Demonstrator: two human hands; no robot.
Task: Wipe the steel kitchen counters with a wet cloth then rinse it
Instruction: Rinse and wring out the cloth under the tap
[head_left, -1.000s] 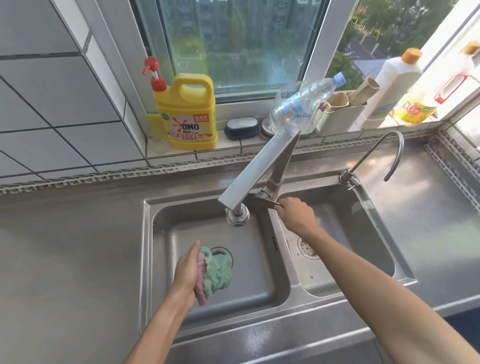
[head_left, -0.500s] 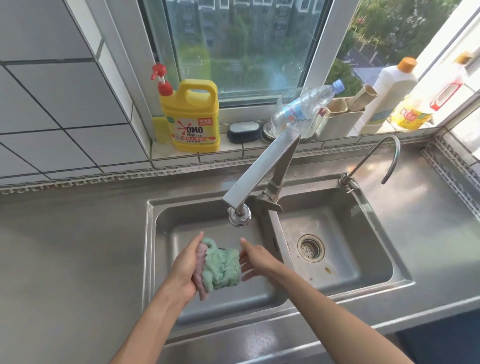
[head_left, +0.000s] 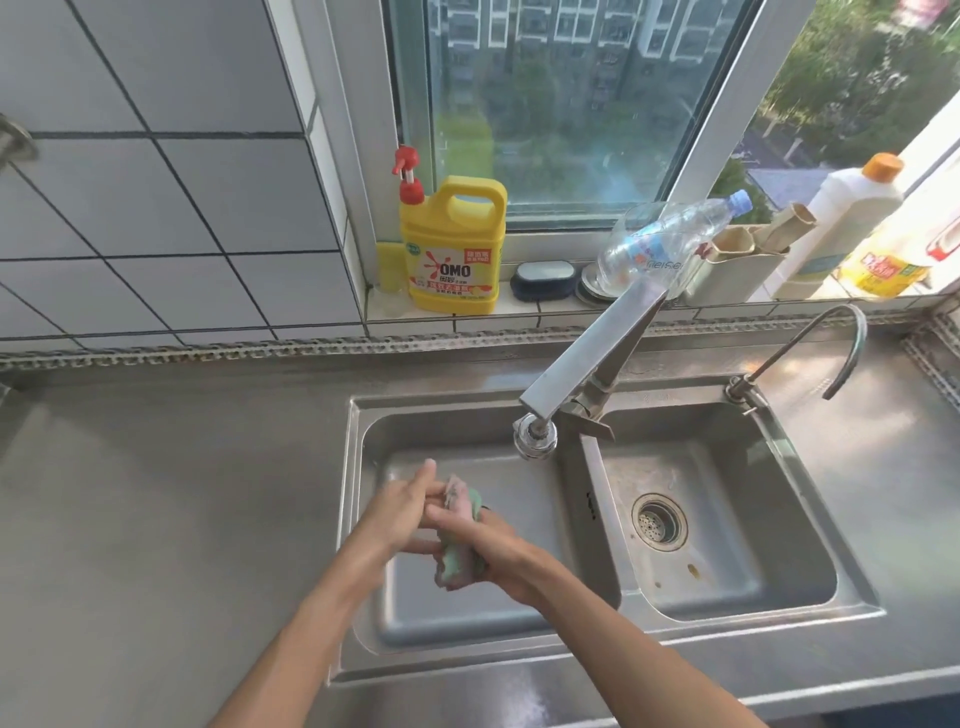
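Both hands (head_left: 447, 525) hiding most cloth (head_left: 457, 564)

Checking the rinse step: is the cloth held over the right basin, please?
No, both hands hold the green cloth over the left basin.

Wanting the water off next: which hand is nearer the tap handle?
Right. The right hand grips the cloth below the tap handle; the left hand, also on the cloth, lies farther left.
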